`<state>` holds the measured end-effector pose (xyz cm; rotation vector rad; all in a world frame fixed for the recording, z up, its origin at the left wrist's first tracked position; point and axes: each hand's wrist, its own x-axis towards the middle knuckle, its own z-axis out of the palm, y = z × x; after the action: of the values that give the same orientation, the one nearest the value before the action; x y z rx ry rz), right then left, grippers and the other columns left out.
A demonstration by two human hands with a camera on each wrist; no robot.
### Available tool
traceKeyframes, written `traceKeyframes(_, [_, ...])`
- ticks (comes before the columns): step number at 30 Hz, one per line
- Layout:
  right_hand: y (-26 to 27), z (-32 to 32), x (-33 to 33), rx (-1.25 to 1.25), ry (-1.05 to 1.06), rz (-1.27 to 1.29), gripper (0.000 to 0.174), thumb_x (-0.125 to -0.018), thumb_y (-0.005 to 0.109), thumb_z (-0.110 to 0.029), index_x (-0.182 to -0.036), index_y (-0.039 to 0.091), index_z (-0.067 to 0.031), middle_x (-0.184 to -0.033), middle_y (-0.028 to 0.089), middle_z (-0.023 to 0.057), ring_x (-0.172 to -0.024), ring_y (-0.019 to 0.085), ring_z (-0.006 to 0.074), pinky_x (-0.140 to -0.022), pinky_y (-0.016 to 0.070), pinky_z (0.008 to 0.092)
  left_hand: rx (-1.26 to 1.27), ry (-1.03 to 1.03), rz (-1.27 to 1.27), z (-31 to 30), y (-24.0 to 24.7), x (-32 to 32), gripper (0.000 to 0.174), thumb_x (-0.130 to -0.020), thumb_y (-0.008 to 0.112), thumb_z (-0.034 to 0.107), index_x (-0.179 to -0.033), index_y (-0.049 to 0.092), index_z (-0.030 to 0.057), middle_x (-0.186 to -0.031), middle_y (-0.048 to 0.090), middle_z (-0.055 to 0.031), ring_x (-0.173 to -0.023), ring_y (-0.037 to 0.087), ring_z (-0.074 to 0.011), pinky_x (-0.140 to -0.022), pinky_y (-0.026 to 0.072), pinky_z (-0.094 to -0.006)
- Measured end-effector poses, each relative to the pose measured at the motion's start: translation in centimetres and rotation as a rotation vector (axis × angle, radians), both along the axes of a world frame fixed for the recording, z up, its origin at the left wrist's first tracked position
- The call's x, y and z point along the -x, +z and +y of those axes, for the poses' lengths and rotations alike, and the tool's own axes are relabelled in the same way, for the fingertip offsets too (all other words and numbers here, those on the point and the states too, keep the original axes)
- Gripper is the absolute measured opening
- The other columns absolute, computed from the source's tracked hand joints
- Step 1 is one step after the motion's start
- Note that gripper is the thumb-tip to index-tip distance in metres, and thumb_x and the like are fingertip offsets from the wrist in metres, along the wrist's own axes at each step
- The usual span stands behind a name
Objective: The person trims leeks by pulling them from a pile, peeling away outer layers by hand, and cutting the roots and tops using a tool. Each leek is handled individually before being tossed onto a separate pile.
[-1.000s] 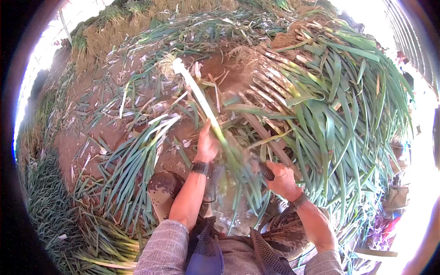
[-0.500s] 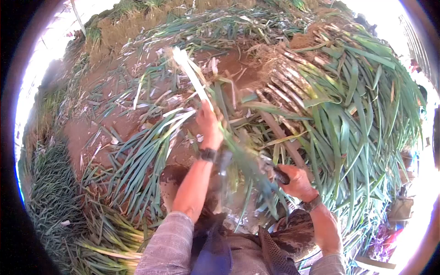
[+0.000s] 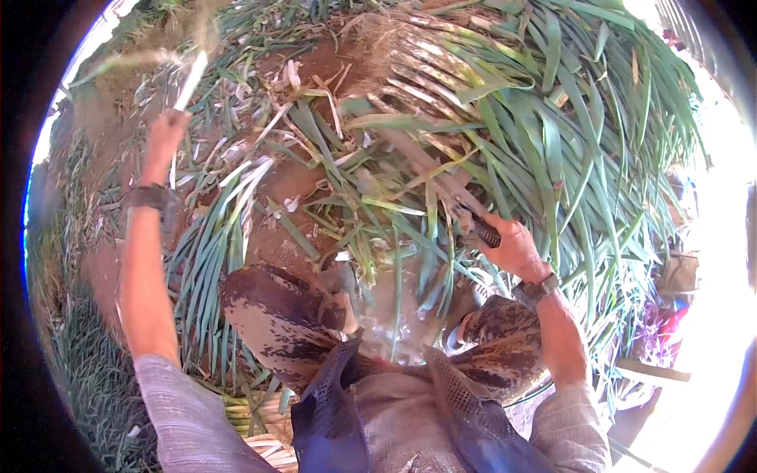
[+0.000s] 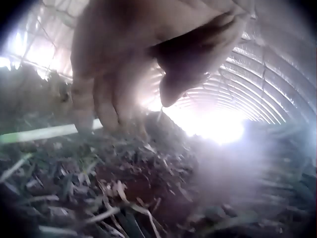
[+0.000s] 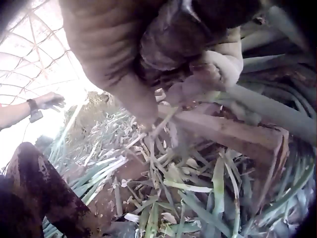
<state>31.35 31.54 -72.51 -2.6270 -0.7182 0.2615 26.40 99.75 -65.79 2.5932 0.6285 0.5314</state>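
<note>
At the far left, my left hand [image 3: 167, 135] is stretched out, its fingers extended and thumb apart in the left wrist view. A blurred leek [image 3: 192, 80] with a white stalk lies right at its fingertips; in the left wrist view the pale stalk [image 4: 47, 133] passes by the fingers. My right hand [image 3: 514, 251] grips the black ridged handle [image 3: 482, 230] of a tool in front of the right knee. The tool's working end is hard to make out against a wooden plank [image 3: 430, 164] and cut leaves.
A large heap of untrimmed leeks [image 3: 544, 142] fills the right side, roots toward the middle. A small bunch of trimmed leeks [image 3: 213, 252] lies left of the knees [image 3: 276, 315]. Leaf scraps [image 3: 347, 213] litter the soil between them. More leeks [image 3: 248, 414] lie beside the left sleeve.
The left hand has swung from the middle to the far left with the leek, and its fingers have straightened. The right hand stays near the right knee, still gripping the tool.
</note>
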Motion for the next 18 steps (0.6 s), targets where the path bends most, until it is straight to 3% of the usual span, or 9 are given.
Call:
traceKeyframes(2, [-0.2,-0.7,0.0,0.018,-0.038,-0.007,0.051,-0.073,0.077,-0.021,-0.120,0.065,-0.0054,-0.091,0.070,0.0213,-0.085,0.068,0.0372,-0.078,0.0532,0.0422,0.242,-0.145,0.139,-6.9,-4.8,-1.7,0.050,-0.090,0.065,0.043,-0.115,0.065,0.0001,-0.086,0.069,-0.0104,-0.080,0.065,-0.0199,-0.068,0.0514,-0.0350])
traceKeyframes(5, [-0.8,-2.4,-0.7,0.190,-0.046,0.237,0.054,-0.072,0.076,-0.026,-0.120,0.065,-0.0034,-0.092,0.070,0.0216,-0.087,0.069,0.0349,-0.079,0.0528,0.0435,0.545,-0.374,0.440,-18.8,-5.3,-4.1,0.043,-0.094,0.062,0.039,-0.116,0.064,0.0021,-0.101,0.068,-0.0090,-0.090,0.067,-0.0177,-0.067,0.0575,-0.0323])
traceKeyframes(6, [-1.2,-3.2,-0.7,0.192,-0.042,0.231,0.054,-0.072,0.076,-0.026,-0.120,0.065,-0.0034,-0.092,0.070,0.0216,-0.087,0.069,0.0349,-0.079,0.0528,0.0435,0.556,-0.485,0.491,-21.3,-5.6,-5.4,0.043,-0.093,0.063,0.039,-0.116,0.063,0.0025,-0.102,0.068,-0.0093,-0.089,0.067,-0.0174,-0.070,0.0571,-0.0330])
traceKeyframes(8, [-2.0,-4.3,0.0,0.117,0.206,0.071,0.056,-0.072,0.076,-0.028,-0.120,0.064,-0.0012,-0.092,0.069,0.0205,-0.084,0.067,0.0352,-0.077,0.0514,0.0429,0.562,-0.593,0.443,-25.6,-7.0,-6.7,0.039,-0.091,0.066,0.039,-0.107,0.068,0.0031,-0.095,0.070,-0.0091,-0.082,0.065,-0.0171,-0.071,0.0546,-0.0328])
traceKeyframes(10, [-1.0,-3.4,0.5,0.063,0.121,0.077,0.057,-0.071,0.078,-0.027,-0.119,0.063,-0.0002,-0.087,0.068,0.0170,-0.079,0.065,0.0302,-0.076,0.0501,0.0399,0.426,-0.834,0.361,-28.6,-10.2,-8.0,0.038,-0.089,0.068,0.040,-0.096,0.072,0.0028,-0.084,0.071,-0.0096,-0.074,0.066,-0.0207,-0.070,0.0519,-0.0369])
traceKeyframes(12, [0.2,-3.0,-0.1,-0.050,-0.205,0.231,0.056,-0.072,0.079,-0.024,-0.119,0.063,0.0004,-0.085,0.066,0.0145,-0.077,0.062,0.0240,-0.076,0.0499,0.0362,0.570,-0.866,0.372,-32.2,-10.6,-8.0,0.037,-0.089,0.067,0.038,-0.096,0.072,0.0025,-0.084,0.071,-0.0117,-0.079,0.066,-0.0200,-0.074,0.0510,-0.0361])
traceKeyframes(14, [1.0,-3.7,-0.9,-0.159,-0.191,0.161,0.053,-0.073,0.079,-0.021,-0.118,0.063,0.0016,-0.081,0.064,0.0137,-0.074,0.059,0.0204,-0.074,0.0495,0.0339,0.612,-0.883,0.295,-34.4,-14.7,-9.0,0.037,-0.096,0.061,0.036,-0.109,0.068,0.0023,-0.090,0.069,-0.0063,-0.080,0.063,-0.0192,-0.078,0.0514,-0.0359])
traceKeyframes(16, [3.1,-3.9,-1.0,-0.170,-0.259,0.205,0.051,-0.074,0.079,-0.021,-0.116,0.064,0.0023,-0.080,0.064,0.0144,-0.073,0.060,0.0206,-0.073,0.0497,0.0336,0.638,-0.864,0.434,-36.4,-13.9,-9.2,0.034,-0.096,0.061,0.032,-0.111,0.067,0.0020,-0.092,0.070,-0.0057,-0.082,0.063,-0.0165,-0.076,0.0513,-0.0332])
traceKeyframes(18, [4.2,-4.6,-1.7,-0.140,-0.220,0.148,0.051,-0.074,0.078,-0.022,-0.116,0.064,0.0029,-0.081,0.065,0.0151,-0.072,0.061,0.0205,-0.073,0.0499,0.0338,0.717,-0.854,0.383,-38.2,-13.9,-9.1,0.033,-0.096,0.061,0.030,-0.111,0.067,0.0011,-0.093,0.070,-0.0056,-0.083,0.064,-0.0155,-0.074,0.0507,-0.0316])
